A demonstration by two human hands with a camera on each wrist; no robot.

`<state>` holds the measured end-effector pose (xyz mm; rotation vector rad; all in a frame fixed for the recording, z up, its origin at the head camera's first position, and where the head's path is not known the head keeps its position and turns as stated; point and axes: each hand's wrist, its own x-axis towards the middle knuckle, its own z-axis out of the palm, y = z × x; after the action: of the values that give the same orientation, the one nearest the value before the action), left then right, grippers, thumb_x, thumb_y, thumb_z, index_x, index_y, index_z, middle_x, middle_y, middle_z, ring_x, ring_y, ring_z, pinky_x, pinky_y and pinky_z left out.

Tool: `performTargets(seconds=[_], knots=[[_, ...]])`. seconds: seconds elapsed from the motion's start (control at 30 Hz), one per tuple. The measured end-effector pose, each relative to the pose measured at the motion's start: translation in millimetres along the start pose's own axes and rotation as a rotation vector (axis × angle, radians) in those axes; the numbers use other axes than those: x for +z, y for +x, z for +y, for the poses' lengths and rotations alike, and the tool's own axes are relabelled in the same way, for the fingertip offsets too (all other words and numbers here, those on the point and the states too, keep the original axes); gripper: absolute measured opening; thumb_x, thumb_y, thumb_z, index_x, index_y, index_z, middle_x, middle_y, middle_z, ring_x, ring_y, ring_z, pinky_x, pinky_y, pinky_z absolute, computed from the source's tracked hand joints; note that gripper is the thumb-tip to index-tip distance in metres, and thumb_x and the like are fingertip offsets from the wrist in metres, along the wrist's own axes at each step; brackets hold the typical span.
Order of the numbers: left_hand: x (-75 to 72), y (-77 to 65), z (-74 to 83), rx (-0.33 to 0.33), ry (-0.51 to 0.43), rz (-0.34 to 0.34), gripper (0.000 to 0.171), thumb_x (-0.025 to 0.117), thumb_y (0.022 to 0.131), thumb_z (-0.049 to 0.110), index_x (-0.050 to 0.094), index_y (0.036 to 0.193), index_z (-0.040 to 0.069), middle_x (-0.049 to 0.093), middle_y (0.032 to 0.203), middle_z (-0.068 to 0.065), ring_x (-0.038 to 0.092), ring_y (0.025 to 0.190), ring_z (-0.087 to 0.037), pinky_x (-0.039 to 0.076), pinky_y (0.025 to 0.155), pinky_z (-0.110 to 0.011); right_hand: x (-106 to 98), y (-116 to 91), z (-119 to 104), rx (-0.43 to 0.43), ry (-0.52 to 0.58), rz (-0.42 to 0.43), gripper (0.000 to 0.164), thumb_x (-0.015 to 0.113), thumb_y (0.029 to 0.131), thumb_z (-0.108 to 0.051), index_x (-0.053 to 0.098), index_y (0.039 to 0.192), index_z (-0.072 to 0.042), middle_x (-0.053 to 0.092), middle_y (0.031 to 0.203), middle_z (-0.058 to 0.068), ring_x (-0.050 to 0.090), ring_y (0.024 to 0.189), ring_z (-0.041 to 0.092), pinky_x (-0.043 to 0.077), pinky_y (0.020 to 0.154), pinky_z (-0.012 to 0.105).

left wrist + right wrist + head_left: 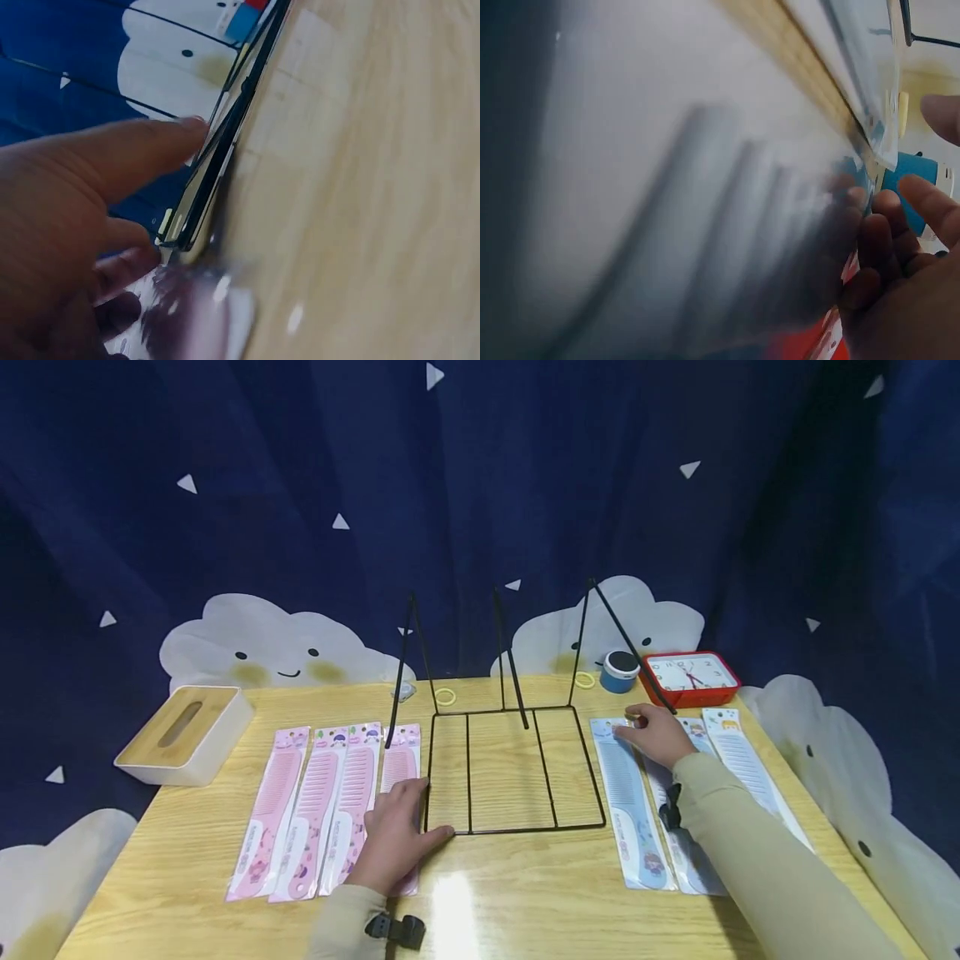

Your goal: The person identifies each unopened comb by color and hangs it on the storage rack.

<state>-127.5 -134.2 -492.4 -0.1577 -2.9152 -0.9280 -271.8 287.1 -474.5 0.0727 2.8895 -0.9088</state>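
Preferably, the right hand (660, 735), fingers parted near the top of the leftmost blue comb (633, 810), should pinch squarely while the relaxed left hand (397, 831) steadies the wire rack (468, 772).

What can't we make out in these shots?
- Head: how many blue combs there are; the right sleeve covers part of the row.
- Head: middle of the rightmost pink comb; behind the left hand.
- Left wrist: print on the plastic pack; blurred.
- Right wrist: all of the right hand; cut off by the right edge.
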Motion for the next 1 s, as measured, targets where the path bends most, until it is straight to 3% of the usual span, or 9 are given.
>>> performTargets(seconds=[0.33, 0.47, 0.73, 0.9, 1.0], knots=[[1.9, -2.5, 4.3, -0.01, 0.013, -0.004, 0.081, 0.087, 0.071, 0.042, 0.059, 0.136, 0.002, 0.052, 0.142, -0.011, 0.049, 0.118, -0.037, 0.033, 0.086, -0.052, 2, 7, -2, 0.051, -0.008, 0.034, 0.041, 0.073, 0.09, -0.024, 0.061, 0.117, 0.005, 0.057, 0.098, 0.016, 0.051, 0.09, 0.03, 0.043, 0.081, 0.044], [4.5, -1.0, 4.7, -0.005, 0.028, 0.0, 0.08, 0.086, 0.073, 0.043, 0.059, 0.137, 0.003, 0.052, 0.144, -0.009, 0.05, 0.12, -0.035, 0.033, 0.086, -0.052, 1, 5, 4, 0.048, 0.032, 0.067, 0.032, 0.072, 0.092, -0.023, 0.061, 0.109, 0.002, 0.06, 0.098, 0.016, 0.054, 0.09, 0.031, 0.045, 0.081, 0.044], [4.7, 0.3, 8.5, -0.017, 0.048, -0.004, 0.08, 0.087, 0.072, 0.044, 0.06, 0.136, 0.003, 0.056, 0.142, -0.008, 0.052, 0.117, -0.033, 0.034, 0.084, -0.052, -7, -12, -8, 0.169, 0.279, 0.132, 0.03, 0.063, 0.098, -0.027, 0.057, 0.118, -0.005, 0.057, 0.103, 0.012, 0.053, 0.087, 0.025, 0.045, 0.069, 0.03], [3.4, -0.2, 8.8, -0.027, 0.054, -0.006, 0.081, 0.087, 0.072, 0.044, 0.059, 0.136, 0.003, 0.055, 0.142, -0.008, 0.052, 0.117, -0.033, 0.034, 0.085, -0.053, -13, -26, -25, 0.116, 0.431, 0.174, 0.028, 0.066, 0.098, -0.028, 0.062, 0.115, -0.006, 0.064, 0.104, 0.01, 0.057, 0.083, 0.019, 0.05, 0.065, 0.026], [3.0, -0.6, 8.1, -0.026, 0.052, -0.005, 0.081, 0.087, 0.072, 0.044, 0.059, 0.136, 0.003, 0.055, 0.142, -0.009, 0.052, 0.116, -0.033, 0.034, 0.085, -0.052, -17, -35, -36, 0.096, 0.455, 0.189, 0.029, 0.066, 0.097, -0.031, 0.064, 0.113, -0.008, 0.067, 0.104, 0.007, 0.057, 0.086, 0.018, 0.05, 0.066, 0.026]])
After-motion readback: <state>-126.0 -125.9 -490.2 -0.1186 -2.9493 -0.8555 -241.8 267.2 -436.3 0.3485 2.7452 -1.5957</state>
